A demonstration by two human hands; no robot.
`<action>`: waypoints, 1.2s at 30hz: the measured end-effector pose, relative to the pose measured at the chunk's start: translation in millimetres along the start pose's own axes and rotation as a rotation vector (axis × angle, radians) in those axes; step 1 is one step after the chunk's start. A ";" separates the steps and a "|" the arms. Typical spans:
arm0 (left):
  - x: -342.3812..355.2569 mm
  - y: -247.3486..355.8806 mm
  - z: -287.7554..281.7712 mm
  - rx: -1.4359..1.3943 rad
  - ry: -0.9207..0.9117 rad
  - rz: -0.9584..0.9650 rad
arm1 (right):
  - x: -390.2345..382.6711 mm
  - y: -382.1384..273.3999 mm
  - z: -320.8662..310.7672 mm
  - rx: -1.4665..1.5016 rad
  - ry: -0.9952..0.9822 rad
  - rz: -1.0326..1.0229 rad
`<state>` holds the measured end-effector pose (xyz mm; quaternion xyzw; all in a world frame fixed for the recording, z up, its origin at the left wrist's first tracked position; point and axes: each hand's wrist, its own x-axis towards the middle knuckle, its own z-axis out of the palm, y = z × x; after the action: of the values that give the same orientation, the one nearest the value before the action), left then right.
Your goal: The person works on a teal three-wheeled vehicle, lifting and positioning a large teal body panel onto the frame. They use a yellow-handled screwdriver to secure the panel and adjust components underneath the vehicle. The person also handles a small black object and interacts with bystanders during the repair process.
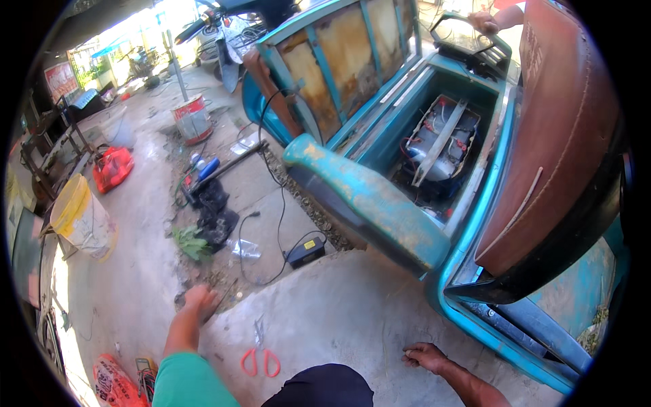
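My left hand [198,298] reaches out low over the dirt strip, its arm in a green sleeve. Its fingers look closed, and a thin dark stick-like shape shows beside them; whether it is gripped is unclear. Between my arms, orange-handled scissors [261,361] lie on the concrete. To the right, my right hand [424,356] is low over the concrete, fingers curled together; anything inside them is too small to make out. Ahead, a black charger box [306,252] with a cable lies by a clear plastic bag [245,249]. A dark rounded shape [324,388] covers the bottom middle.
A turquoise three-wheeler [369,197] with its seat lid [346,57] raised shows a battery [442,139] inside. Another person's hand [483,23] rests on its frame. A yellow-white bucket [85,220], paint bucket [193,121], red bag [112,168] and black plastic [215,214] lie leftward.
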<state>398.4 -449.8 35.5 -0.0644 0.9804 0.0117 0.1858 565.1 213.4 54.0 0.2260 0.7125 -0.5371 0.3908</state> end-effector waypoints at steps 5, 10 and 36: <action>36.1 -26.8 5.2 -0.204 0.174 -0.147 | -4.6 -9.8 10.1 0.005 -0.019 -0.055; 26.2 37.1 -20.5 -0.739 0.153 -0.070 | -4.6 -30.0 14.8 0.011 0.034 -0.159; -164.3 438.2 12.2 -0.296 -1.077 0.845 | 13.8 57.5 68.0 0.805 0.223 -0.124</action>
<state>497.2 5.2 83.9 0.3123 0.6811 0.2465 0.6147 621.0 166.4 1.1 0.3739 0.4959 -0.7675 0.1588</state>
